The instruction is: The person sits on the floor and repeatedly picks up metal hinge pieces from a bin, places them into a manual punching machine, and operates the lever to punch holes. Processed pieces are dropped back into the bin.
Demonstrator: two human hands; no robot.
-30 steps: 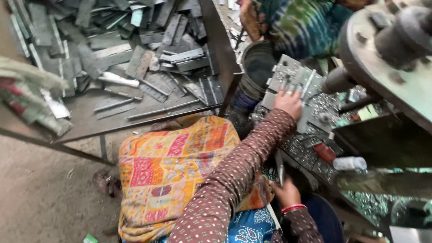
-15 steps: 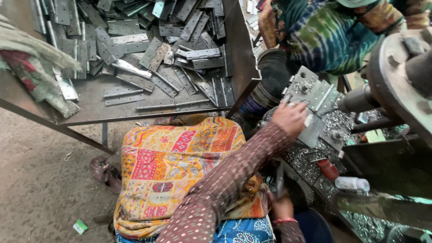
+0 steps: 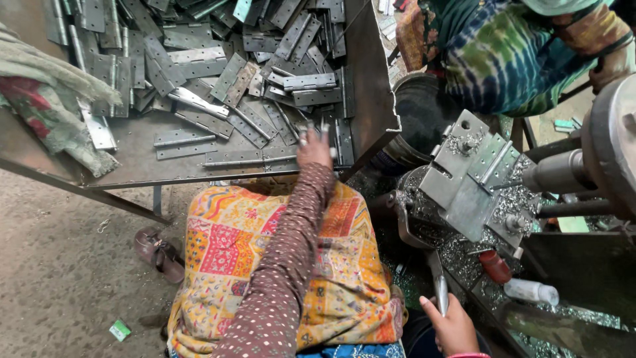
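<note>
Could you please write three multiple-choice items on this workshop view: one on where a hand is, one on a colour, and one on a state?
1. Where is the left hand?
A. on the grey metal hinges in the metal tray
B. on the sandal
C. on the drill jig

2. What colour is the small cylinder lying among the metal shavings?
A. blue
B. red
C. yellow

3. What is the right hand doing?
A. lying open on the lap
B. gripping a metal lever handle
C. holding a hinge

Answers: 1 A, the fingers reach onto the flat hinges at the tray's near corner. 2 B, it shows red beside a white one. 3 B, the fingers close around the lever's lower end.
</note>
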